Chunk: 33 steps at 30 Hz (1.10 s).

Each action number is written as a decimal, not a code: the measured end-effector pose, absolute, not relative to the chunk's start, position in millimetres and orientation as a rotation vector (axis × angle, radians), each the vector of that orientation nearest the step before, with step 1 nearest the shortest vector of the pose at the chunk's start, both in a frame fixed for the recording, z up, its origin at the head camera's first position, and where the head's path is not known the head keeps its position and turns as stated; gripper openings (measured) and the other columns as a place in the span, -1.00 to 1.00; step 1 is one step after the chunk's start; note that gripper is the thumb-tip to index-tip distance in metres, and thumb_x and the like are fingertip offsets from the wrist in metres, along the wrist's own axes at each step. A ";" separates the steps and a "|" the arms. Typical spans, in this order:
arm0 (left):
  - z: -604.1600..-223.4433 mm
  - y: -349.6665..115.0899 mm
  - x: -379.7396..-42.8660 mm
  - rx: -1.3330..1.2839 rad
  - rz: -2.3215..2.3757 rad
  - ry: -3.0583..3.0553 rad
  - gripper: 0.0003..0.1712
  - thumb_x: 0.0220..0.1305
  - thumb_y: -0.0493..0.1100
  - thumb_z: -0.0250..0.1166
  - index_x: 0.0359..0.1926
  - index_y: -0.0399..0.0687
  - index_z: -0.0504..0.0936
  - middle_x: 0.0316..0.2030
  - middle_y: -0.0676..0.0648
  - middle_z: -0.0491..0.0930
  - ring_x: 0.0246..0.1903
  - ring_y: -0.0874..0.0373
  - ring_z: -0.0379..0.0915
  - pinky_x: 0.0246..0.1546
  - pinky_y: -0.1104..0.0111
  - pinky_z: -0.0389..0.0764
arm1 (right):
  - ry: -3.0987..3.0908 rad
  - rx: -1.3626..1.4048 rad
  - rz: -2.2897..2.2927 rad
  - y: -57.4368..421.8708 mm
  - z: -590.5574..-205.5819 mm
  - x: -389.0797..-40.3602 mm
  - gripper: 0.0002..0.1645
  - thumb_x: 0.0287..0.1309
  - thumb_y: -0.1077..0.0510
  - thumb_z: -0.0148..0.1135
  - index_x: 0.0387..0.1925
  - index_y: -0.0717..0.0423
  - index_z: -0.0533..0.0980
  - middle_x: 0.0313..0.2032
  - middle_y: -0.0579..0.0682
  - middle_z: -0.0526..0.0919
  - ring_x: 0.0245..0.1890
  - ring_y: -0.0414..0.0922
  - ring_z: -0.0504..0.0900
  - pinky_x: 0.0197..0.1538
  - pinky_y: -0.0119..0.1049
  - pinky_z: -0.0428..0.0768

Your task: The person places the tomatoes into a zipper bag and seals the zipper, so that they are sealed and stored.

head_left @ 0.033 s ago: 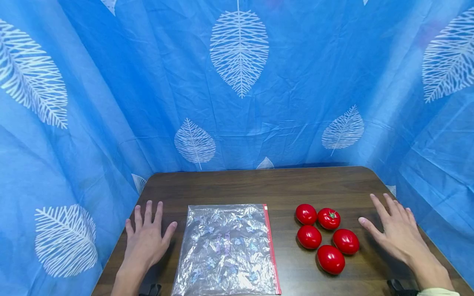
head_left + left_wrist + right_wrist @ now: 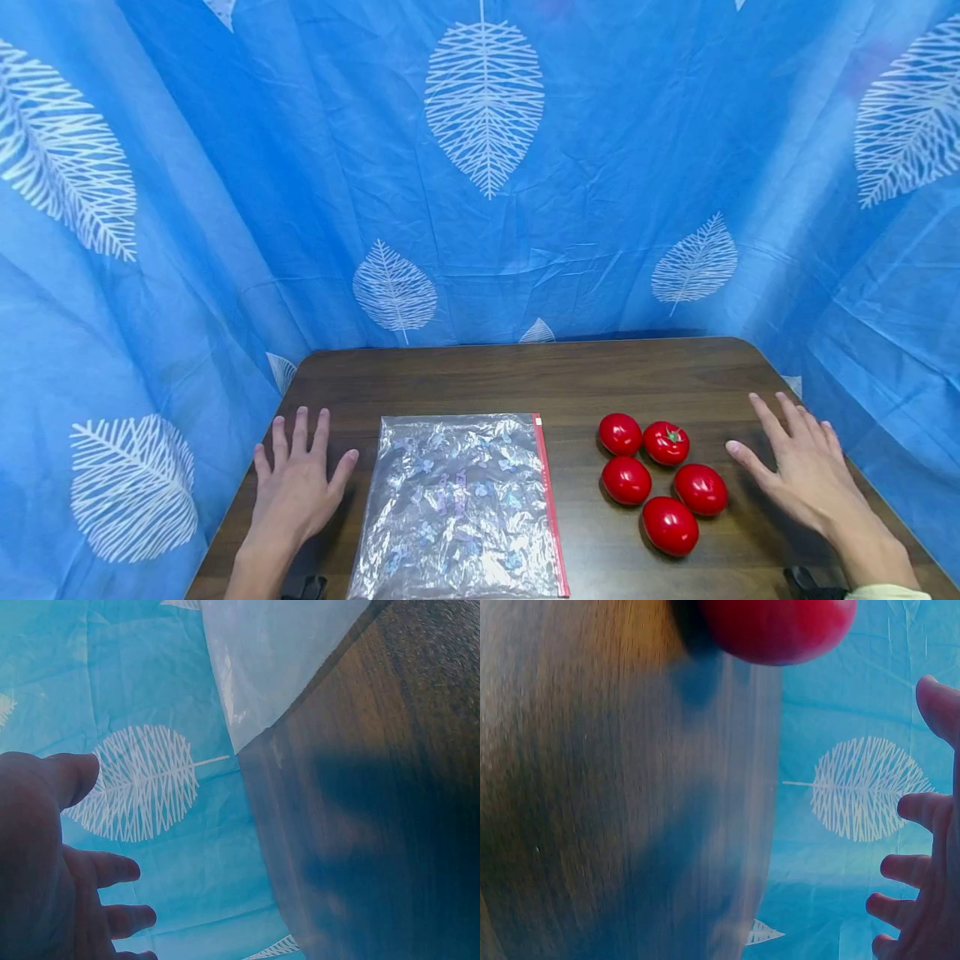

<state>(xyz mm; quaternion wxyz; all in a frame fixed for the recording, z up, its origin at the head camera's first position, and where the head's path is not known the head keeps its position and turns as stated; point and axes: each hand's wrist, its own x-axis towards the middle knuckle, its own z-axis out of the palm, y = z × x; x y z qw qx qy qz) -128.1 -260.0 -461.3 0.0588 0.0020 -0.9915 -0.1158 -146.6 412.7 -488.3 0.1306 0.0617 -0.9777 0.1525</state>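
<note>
My left hand [image 2: 292,493] is held with fingers spread over the table's left side, just left of a clear plastic zip bag [image 2: 453,508]. The bag lies flat, with a faint printed pattern and a red slider strip [image 2: 551,508] along its right side. Several shiny red tomatoes [image 2: 670,527] sit grouped to the right of the bag; one tomato [image 2: 666,442] shows a green stem. Right of them my right hand [image 2: 810,471] holds nothing, its fingers spread and its thumb toward the tomatoes. The right wrist view shows one tomato [image 2: 780,626] at the top edge.
A dark wood-grain table [image 2: 487,379] with rounded far corners bears everything. Blue curtains [image 2: 585,183] with white leaf prints hang behind it and along both sides. Dark wrist straps [image 2: 806,581] show at the lower edge of the head view.
</note>
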 end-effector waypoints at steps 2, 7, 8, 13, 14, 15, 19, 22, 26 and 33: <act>-460.8 -259.8 -127.6 0.007 -0.355 -3.004 0.03 0.67 0.36 0.01 0.73 -0.31 0.03 0.69 -0.56 -0.13 0.65 -0.66 -0.36 0.45 -0.64 -0.17 | -2.833 0.189 0.449 412.2 -488.4 -146.5 0.10 0.54 -0.23 0.23 0.78 0.11 -0.06 0.59 0.63 0.04 0.53 0.68 0.00 0.63 0.49 -0.50; -457.9 -257.5 -125.8 -0.005 -0.364 -3.013 0.08 0.64 0.34 0.09 0.73 -0.36 -0.01 0.69 -0.55 -0.11 0.65 -0.64 -0.32 0.46 -0.63 -0.14 | -2.775 0.254 0.514 406.5 -483.1 -145.8 0.06 0.54 -0.16 0.27 0.76 0.16 0.00 0.61 0.58 0.09 0.57 0.64 0.04 0.67 0.44 -0.42; -457.0 -256.9 -125.3 -0.009 -0.363 -3.014 0.09 0.63 0.34 0.12 0.72 -0.37 -0.01 0.69 -0.54 -0.10 0.65 -0.64 -0.30 0.46 -0.63 -0.13 | -2.759 0.268 0.533 404.0 -480.3 -145.5 0.07 0.53 -0.14 0.29 0.76 0.16 0.01 0.61 0.56 0.10 0.57 0.62 0.06 0.68 0.44 -0.36; -449.9 -252.8 -121.8 -0.048 -0.346 -3.011 0.19 0.55 0.38 0.22 0.69 -0.46 0.01 0.68 -0.55 -0.03 0.64 -0.63 -0.18 0.50 -0.58 -0.04 | -2.736 0.315 0.559 385.9 -462.5 -144.9 0.10 0.50 -0.09 0.37 0.76 0.18 0.01 0.65 0.47 0.15 0.61 0.52 0.13 0.60 0.53 -0.01; -447.9 -251.8 -120.9 -0.060 -0.343 -3.008 0.21 0.53 0.38 0.25 0.69 -0.47 0.03 0.67 -0.56 -0.01 0.64 -0.62 -0.16 0.50 -0.57 -0.02 | -2.735 0.325 0.551 381.7 -458.6 -145.0 0.10 0.49 -0.07 0.38 0.75 0.20 0.02 0.64 0.47 0.18 0.60 0.51 0.17 0.58 0.53 0.04; -445.9 -250.8 -120.2 -0.073 -0.345 -3.008 0.23 0.52 0.39 0.26 0.68 -0.49 0.03 0.67 -0.56 0.00 0.64 -0.62 -0.14 0.51 -0.56 0.00 | -2.737 0.333 0.540 377.3 -454.8 -145.1 0.10 0.48 -0.08 0.39 0.75 0.20 0.03 0.62 0.47 0.21 0.59 0.51 0.20 0.56 0.54 0.09; -436.6 -246.5 -117.1 -0.122 -0.360 -3.000 0.27 0.47 0.42 0.30 0.66 -0.51 0.05 0.66 -0.56 0.05 0.64 -0.59 -0.05 0.54 -0.50 0.06 | -2.736 0.388 0.526 358.9 -440.4 -146.9 0.07 0.46 -0.08 0.43 0.72 0.22 0.11 0.57 0.47 0.32 0.52 0.51 0.34 0.50 0.51 0.24; -429.4 -242.7 -114.3 -0.148 -0.369 -2.993 0.28 0.45 0.44 0.31 0.65 -0.53 0.10 0.64 -0.56 0.09 0.63 -0.57 0.00 0.56 -0.46 0.07 | -2.734 0.437 0.513 346.0 -431.1 -149.3 0.08 0.39 -0.10 0.49 0.69 0.21 0.19 0.54 0.44 0.40 0.45 0.50 0.45 0.37 0.51 0.40; -420.4 -236.2 -108.9 -0.183 -0.370 -2.993 0.26 0.43 0.43 0.34 0.62 -0.53 0.17 0.63 -0.54 0.16 0.63 -0.55 0.04 0.57 -0.42 0.11 | -2.740 0.511 0.473 330.8 -421.6 -152.9 0.09 0.25 -0.13 0.60 0.62 0.25 0.33 0.48 0.42 0.50 0.38 0.49 0.54 0.23 0.50 0.53; -409.0 -224.6 -96.3 -0.242 -0.354 -2.956 0.22 0.35 0.36 0.47 0.57 -0.55 0.28 0.56 -0.53 0.31 0.59 -0.50 0.18 0.56 -0.36 0.23 | -2.755 0.646 0.432 305.7 -410.4 -156.7 -0.01 0.12 -0.12 0.69 0.46 0.27 0.52 0.38 0.38 0.63 0.32 0.45 0.62 0.21 0.48 0.60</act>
